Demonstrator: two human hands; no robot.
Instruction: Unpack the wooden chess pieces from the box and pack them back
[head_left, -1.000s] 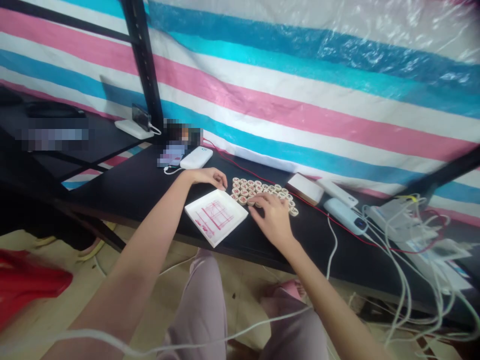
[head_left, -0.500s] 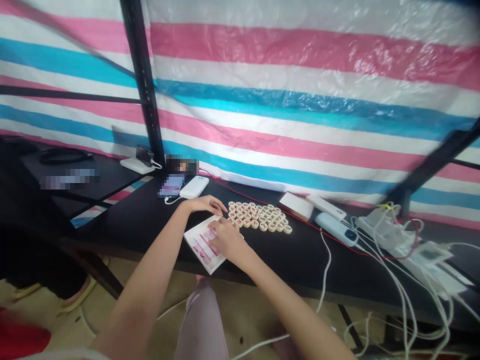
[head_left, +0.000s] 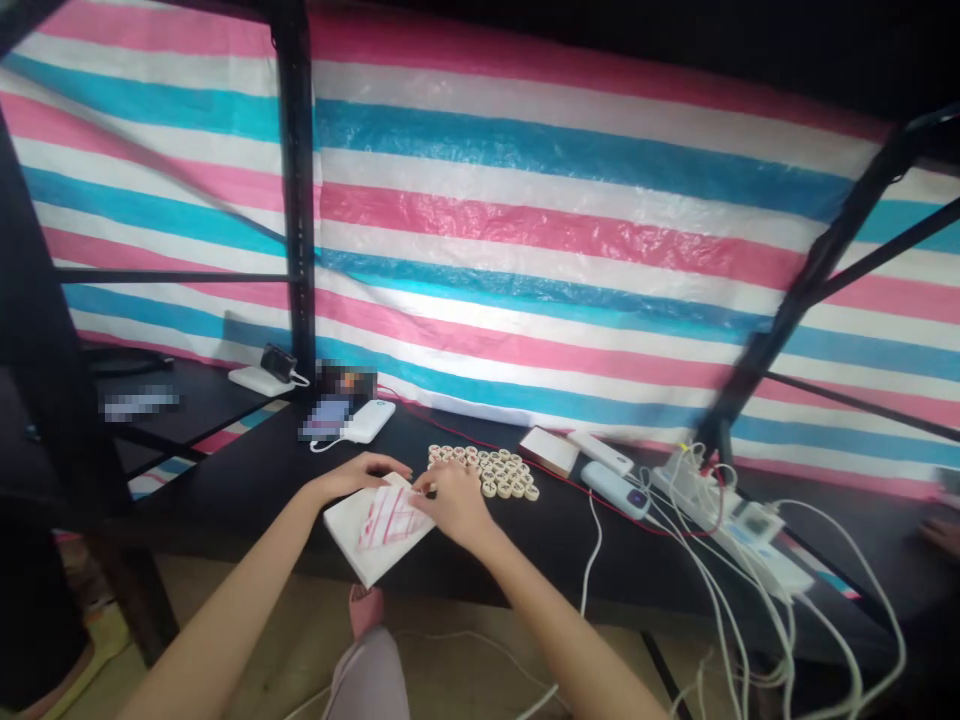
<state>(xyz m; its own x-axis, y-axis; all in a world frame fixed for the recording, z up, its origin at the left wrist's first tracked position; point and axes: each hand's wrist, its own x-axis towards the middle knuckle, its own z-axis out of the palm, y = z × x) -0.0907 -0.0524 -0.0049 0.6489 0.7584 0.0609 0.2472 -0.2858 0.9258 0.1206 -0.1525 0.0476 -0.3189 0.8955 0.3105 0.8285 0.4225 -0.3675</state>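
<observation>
A shallow white box (head_left: 346, 517) lies angled near the table's front edge. On it rests a folded sheet with red printed lines (head_left: 386, 520), probably a xiangqi board. My right hand (head_left: 456, 505) pinches the sheet's right edge between thumb and fingers. My left hand (head_left: 360, 477) lies along the box's far left side, its fingers stretched out and slightly curved toward the sheet; whether the fingertips touch it is hard to see. Just beyond my right hand, round xiangqi pieces (head_left: 504, 477) stand in close rows, partly hidden by that hand.
Behind the pieces lie a flat white-topped box (head_left: 550, 450), a white power bank (head_left: 602, 452) and a light-blue power bank (head_left: 615, 490). A power strip (head_left: 731, 535) with tangled white cables fills the right. Another white power bank (head_left: 367, 422) sits back left. A person's hand (head_left: 941, 535) shows far right.
The view has shifted, so the table sits lower and further left. My right hand has moved from the sheet's middle to its right edge, and the sheet has turned on the box.
</observation>
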